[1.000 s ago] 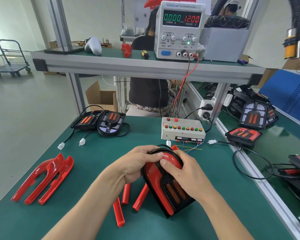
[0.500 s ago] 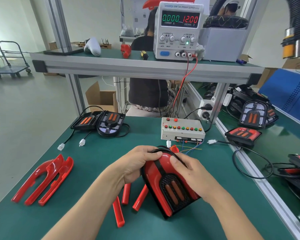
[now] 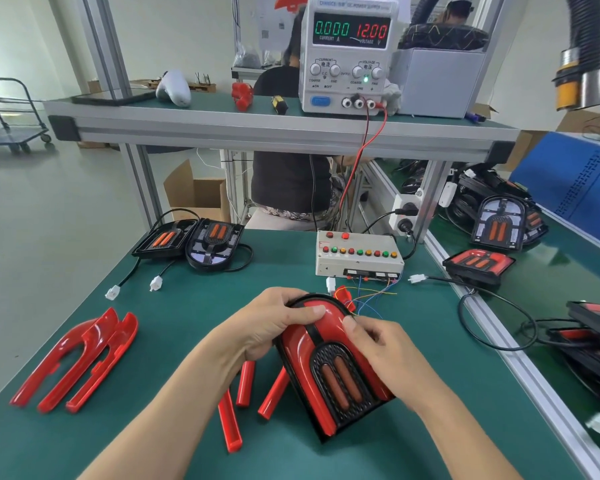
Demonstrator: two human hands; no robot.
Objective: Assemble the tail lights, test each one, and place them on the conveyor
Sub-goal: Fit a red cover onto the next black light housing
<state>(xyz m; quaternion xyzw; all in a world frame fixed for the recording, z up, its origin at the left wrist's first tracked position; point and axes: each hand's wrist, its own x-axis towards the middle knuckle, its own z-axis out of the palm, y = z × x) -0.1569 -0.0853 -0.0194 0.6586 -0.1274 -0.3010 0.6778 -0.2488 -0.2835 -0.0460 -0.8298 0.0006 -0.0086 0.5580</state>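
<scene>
On the green desk (image 3: 174, 327), under both sets of fingers, the tail light (image 3: 333, 368) lies tilted, propped so its red cover can be pressed home. The left hand (image 3: 271, 327) curls over the rounded top, thumb on the cover, steadying it. The right hand (image 3: 378, 344) pinches its right rim with bent fingers, apparently seating the edge. Beyond the fingertips waits the test box (image 3: 357, 254); left of them lie spare red covers (image 3: 80, 358).
</scene>
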